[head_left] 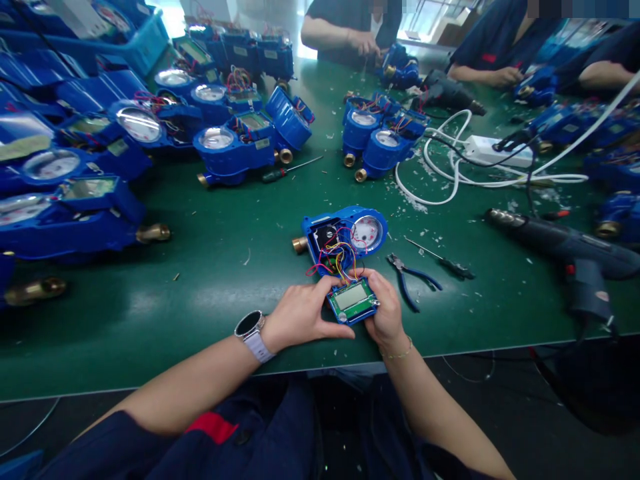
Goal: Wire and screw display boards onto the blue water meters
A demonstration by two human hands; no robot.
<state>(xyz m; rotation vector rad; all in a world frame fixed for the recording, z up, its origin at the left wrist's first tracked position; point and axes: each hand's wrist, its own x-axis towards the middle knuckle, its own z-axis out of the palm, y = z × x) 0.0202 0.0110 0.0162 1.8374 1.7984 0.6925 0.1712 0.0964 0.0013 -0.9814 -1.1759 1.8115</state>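
Observation:
A green circuit board with a grey LCD display (351, 299), set in a blue frame, lies between my two hands at the table's front. My left hand (300, 313) grips its left side, fingers at the upper corner and thumb along the lower edge. On the other side, my right hand (386, 308) holds the frame, its thumb along the right edge and fingers partly hidden beneath. Red, yellow and black wires (341, 257) run from the board into an opened blue water meter (345, 217) just beyond, with its round dial showing and a brass fitting at left.
Pliers (411, 277) and a screwdriver (443, 259) lie right of the meter; another screwdriver (285, 172) lies farther back. A heat gun (565, 243) rests at right, near a white power strip (500, 151) and looped cable. Several blue meters (235, 147) crowd the left. Co-workers (350, 30) sit opposite.

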